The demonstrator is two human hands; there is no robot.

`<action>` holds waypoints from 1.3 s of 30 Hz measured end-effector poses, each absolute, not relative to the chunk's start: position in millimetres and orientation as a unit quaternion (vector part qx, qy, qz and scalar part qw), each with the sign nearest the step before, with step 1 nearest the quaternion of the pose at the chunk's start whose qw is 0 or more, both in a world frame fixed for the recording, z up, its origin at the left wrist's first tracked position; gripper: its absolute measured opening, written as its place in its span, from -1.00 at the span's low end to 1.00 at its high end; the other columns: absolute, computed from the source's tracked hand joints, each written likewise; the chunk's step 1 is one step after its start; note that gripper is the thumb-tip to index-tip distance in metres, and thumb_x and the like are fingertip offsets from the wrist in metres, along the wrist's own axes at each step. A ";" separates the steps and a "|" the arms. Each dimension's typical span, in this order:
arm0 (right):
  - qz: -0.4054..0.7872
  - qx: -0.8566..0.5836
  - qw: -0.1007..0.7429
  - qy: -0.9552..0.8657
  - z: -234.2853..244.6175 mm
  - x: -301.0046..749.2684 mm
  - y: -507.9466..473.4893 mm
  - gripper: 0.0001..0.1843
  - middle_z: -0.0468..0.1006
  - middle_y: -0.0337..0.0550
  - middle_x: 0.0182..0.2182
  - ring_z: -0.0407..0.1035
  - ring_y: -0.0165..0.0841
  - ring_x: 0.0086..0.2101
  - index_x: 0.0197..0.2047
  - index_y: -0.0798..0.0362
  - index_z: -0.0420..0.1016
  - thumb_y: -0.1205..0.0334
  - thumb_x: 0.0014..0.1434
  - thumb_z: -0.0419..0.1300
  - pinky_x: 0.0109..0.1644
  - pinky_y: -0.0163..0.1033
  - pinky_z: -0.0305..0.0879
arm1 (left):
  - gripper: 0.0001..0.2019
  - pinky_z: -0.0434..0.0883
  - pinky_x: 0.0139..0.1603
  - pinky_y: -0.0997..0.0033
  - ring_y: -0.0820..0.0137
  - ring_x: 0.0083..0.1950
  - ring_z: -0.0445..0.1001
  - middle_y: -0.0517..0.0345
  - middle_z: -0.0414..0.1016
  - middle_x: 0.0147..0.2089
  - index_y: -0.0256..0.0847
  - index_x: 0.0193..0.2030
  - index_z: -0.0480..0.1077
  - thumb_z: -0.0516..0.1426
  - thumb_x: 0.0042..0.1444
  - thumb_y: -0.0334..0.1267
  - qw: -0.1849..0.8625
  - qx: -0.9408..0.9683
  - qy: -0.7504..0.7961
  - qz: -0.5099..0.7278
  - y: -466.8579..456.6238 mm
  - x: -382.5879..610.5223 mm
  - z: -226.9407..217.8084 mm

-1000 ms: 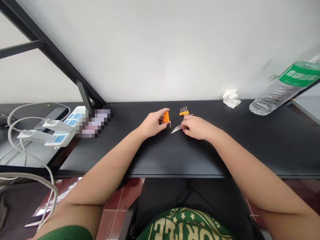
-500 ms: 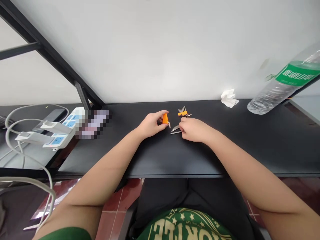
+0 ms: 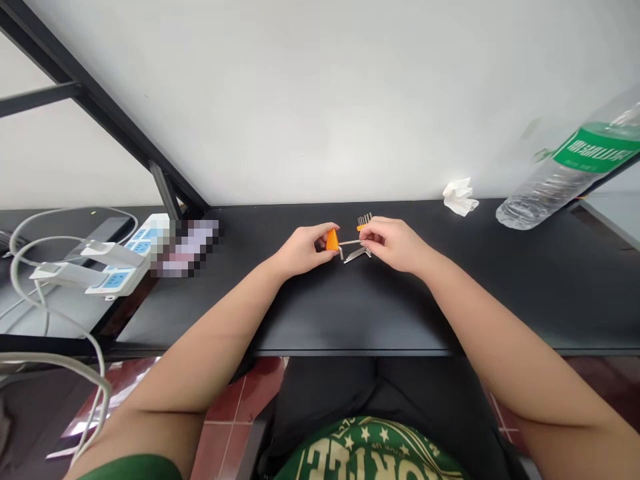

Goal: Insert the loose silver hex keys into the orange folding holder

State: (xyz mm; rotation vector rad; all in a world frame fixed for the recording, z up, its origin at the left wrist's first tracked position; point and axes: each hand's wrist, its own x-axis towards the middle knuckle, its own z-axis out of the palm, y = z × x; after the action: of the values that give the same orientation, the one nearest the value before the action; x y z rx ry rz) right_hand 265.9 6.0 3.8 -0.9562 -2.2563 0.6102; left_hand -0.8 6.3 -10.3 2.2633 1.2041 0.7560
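Observation:
My left hand (image 3: 306,249) pinches an orange hex key holder (image 3: 332,240), with one bent key (image 3: 341,253) sticking out of its lower side. My right hand (image 3: 395,244) is closed on a thin metal hex key (image 3: 351,243), whose far end reaches to the holder's edge. Whether that end sits inside the holder I cannot tell. Several loose hex keys (image 3: 356,255) lie on the black table below the right fingers. Just behind the right hand lies a second orange holder (image 3: 363,225) with a row of keys in it, partly covered by the fingers.
A white power strip (image 3: 135,257) with plugged-in chargers and cables is at the left, beside a pixelated item (image 3: 187,248). Near the wall at the right are a crumpled tissue (image 3: 460,197) and a large plastic bottle (image 3: 550,180). The black table (image 3: 310,313) ends close to my lap.
My right hand has lifted a hex key from the loose ones and brought it left to the orange holder. The left hand has shifted only slightly.

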 end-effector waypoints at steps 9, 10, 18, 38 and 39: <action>0.173 -0.315 0.344 -0.868 1.8 261.7 3.0 -0.82 0.49 -0.15 -0.29 0.33 -0.34 -0.36 -0.29 0.02 0.46 0.39 0.34 0.10 -0.24 -0.22 0.23 | -0.52 0.52 -0.05 0.38 0.40 -0.23 0.51 0.19 0.55 -0.23 -0.18 0.20 0.48 0.27 0.12 -0.17 0.250 0.819 0.432 0.282 4.6 0.1 -8.2; 0.169 -0.313 0.348 -0.867 3.2 262.4 2.6 -0.82 0.49 -0.14 -0.29 0.33 -0.34 -0.36 -0.28 0.01 0.46 0.40 0.34 0.09 -0.24 -0.21 0.23 | -0.51 0.52 -0.06 0.38 0.40 -0.23 0.51 0.19 0.55 -0.24 -0.17 0.20 0.48 0.27 0.12 -0.17 0.250 0.819 0.434 0.281 4.7 0.0 -8.3; 0.164 -0.303 0.343 -0.874 6.7 264.5 2.2 -0.80 0.50 -0.12 -0.29 0.34 -0.32 -0.35 -0.28 0.01 0.47 0.38 0.35 0.08 -0.21 -0.18 0.27 | -0.51 0.52 -0.07 0.38 0.41 -0.24 0.50 0.20 0.53 -0.25 -0.17 0.20 0.49 0.28 0.12 -0.16 0.249 0.816 0.438 0.283 6.3 -1.6 -11.0; 0.252 -0.345 0.335 -0.840 0.0 250.0 0.3 -0.90 0.51 -0.17 -0.32 0.39 -0.33 -0.34 -0.30 0.01 0.50 0.30 0.29 0.20 -0.18 -0.17 0.34 | -0.52 0.52 -0.05 0.36 0.35 -0.16 0.56 0.10 0.61 -0.10 -0.17 0.22 0.45 0.26 0.16 -0.15 0.185 0.846 0.413 0.281 -0.4 6.5 -6.6; 0.298 -0.363 0.342 -0.814 -2.2 245.2 0.0 -0.93 0.51 -0.20 -0.35 0.39 -0.33 -0.36 -0.30 0.00 0.48 0.29 0.26 0.23 -0.20 -0.18 0.35 | -0.53 0.51 -0.03 0.34 0.33 -0.14 0.56 0.09 0.61 -0.08 -0.17 0.22 0.44 0.25 0.17 -0.14 0.162 0.855 0.406 0.279 -1.6 8.7 -5.4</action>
State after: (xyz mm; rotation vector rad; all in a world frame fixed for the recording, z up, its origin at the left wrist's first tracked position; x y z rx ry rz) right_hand 245.2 0.0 -2.2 -0.9444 -2.1158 0.7749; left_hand 8.7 -1.6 -5.4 2.4406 1.1596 0.7961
